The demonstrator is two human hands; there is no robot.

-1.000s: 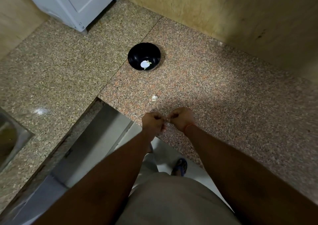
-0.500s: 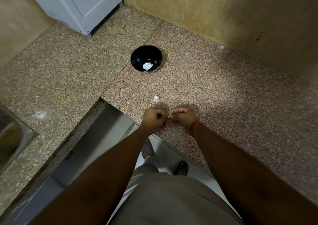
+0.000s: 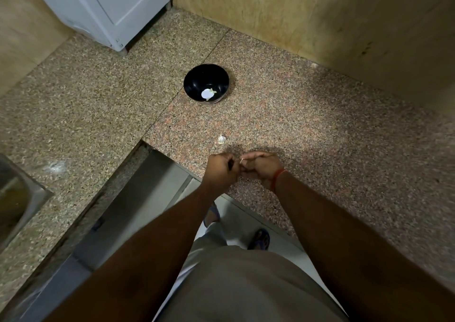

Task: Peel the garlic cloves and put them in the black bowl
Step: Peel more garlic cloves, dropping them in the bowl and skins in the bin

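Head view: both hands, left hand (image 3: 221, 171) and right hand (image 3: 262, 169), pinch one garlic clove (image 3: 242, 160) at centre frame, likely to strip skin; black bowl (image 3: 206, 83) waits above, spare clove (image 3: 221, 139) on tabletop (image 3: 320, 129) between.

We hold both forearms forward, converging toward twelve o'clock. Our left hand (image 3: 221, 169) and right hand (image 3: 261, 168) meet fingertip to fingertip, fingers curled, pinching something small and pale between them.
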